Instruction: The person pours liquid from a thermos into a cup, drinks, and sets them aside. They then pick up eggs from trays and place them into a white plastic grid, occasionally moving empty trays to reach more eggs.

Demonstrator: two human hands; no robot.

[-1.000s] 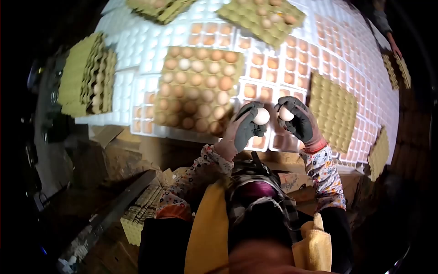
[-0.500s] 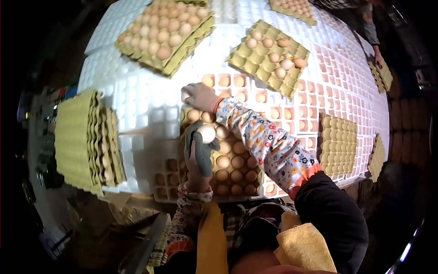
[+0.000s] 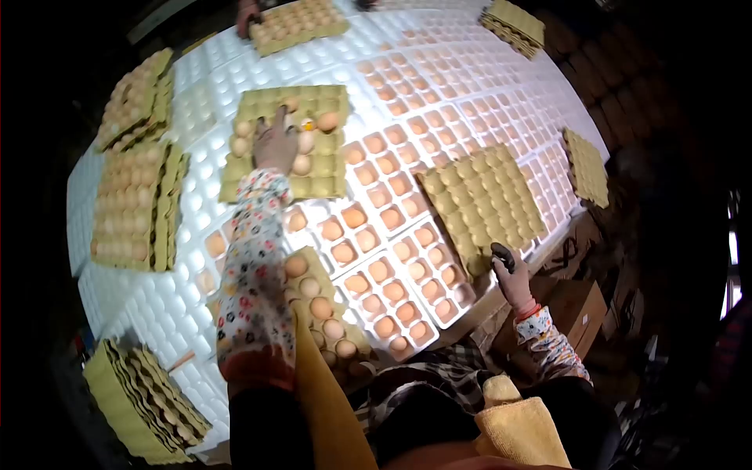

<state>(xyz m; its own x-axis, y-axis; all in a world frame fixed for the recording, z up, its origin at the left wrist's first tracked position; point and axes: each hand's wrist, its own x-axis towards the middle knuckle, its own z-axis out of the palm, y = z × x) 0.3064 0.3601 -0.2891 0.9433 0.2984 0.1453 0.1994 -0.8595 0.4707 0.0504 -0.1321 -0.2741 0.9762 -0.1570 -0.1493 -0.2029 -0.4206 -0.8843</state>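
My left hand (image 3: 276, 147), in a greyish glove, reaches over a yellow-green egg tray (image 3: 325, 180) holding several eggs. Its fingers are spread, close to an egg (image 3: 290, 103) at the tray's far side. Beside the fingers lies an egg with an orange-yellow spot (image 3: 308, 124), apparently broken. My right hand (image 3: 513, 278), with dark-covered fingertips, is curled beside the near edge of a tray with no eggs in it (image 3: 486, 204). Something small and pale shows at its fingers, too small to name. A tray of eggs (image 3: 333, 329) lies partly under my left arm.
White gridded holders (image 3: 384, 270) with eggs in their cells cover the table. Stacked egg trays stand at left (image 3: 125, 204) and near left (image 3: 145, 403). Other trays lie at right (image 3: 586, 168) and far right (image 3: 513, 27). Another person's hand (image 3: 249, 17) touches a full tray (image 3: 298, 23).
The view has turned right. My left hand has left the near egg tray, without the white egg it held, and reaches to the farther one. My right hand has moved to the right-hand tray.
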